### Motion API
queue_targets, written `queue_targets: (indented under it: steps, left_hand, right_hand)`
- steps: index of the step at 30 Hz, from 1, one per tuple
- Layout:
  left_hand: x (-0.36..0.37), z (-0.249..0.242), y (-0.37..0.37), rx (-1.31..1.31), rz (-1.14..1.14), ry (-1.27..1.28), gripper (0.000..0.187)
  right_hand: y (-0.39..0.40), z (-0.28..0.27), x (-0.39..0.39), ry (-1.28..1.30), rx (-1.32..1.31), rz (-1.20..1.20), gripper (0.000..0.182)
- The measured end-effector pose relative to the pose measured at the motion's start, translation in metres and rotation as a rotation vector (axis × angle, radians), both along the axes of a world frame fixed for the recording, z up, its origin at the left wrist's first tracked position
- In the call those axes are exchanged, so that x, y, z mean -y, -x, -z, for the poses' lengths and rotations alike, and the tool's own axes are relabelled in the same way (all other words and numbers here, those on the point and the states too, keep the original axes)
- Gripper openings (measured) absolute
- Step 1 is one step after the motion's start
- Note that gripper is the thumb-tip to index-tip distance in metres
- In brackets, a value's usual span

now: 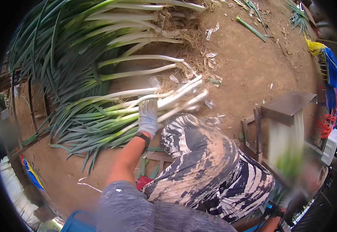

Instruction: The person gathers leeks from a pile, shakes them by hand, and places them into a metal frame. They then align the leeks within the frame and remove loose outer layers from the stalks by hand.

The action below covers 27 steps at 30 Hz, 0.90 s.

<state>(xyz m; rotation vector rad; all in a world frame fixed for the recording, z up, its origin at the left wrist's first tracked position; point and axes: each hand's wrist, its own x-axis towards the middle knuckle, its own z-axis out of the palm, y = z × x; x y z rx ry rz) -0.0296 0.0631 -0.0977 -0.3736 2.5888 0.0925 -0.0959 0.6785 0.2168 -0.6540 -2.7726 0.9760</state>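
My left hand (148, 116), in a pale glove, lies palm down on the near pile of long green onions (131, 120), its fingers stretched across their white stalks. Their roots point right and the green leaves fan out left. At lower right, my right hand (286, 199) is smeared by motion, so its fingers cannot be read. Beside it, a blurred bundle of green onions (286, 143) has white ends up under the flat metal top (288, 103) of a stand. How the hand meets the bundle is not clear.
More green onions (137, 38) lie at upper left, roots to the right. Peeled scraps (212, 31) and cut leaves (251, 29) litter the dirt floor (246, 69). Red ties (327, 125), a blue bundle (332, 67) and a white container (331, 147) stand at right. A blue tub (73, 223) is at lower left.
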Motion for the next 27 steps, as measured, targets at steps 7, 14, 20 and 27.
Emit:
queue_targets:
  steps: [7, 14, 20, 27]
  left_hand:
    - [0.015, 0.044, 0.024, -0.092, -0.113, 0.007, 0.087]
    - [0.033, 0.034, 0.003, -0.224, -0.108, -0.109, 0.041]
    - [0.042, -0.016, 0.025, -0.082, -0.215, -0.269, 0.05]
    - [0.081, -0.141, 0.004, -0.307, -0.303, -0.427, 0.053]
  right_hand:
    - [0.008, 0.01, 0.007, -0.014, -0.137, 0.037, 0.042]
    - [0.003, 0.001, -0.006, 0.046, 0.14, 0.102, 0.04]
    - [0.01, 0.018, 0.008, -0.021, -0.197, 0.096, 0.032]
    - [0.016, 0.019, -0.006, -0.214, -0.021, 0.01, 0.032]
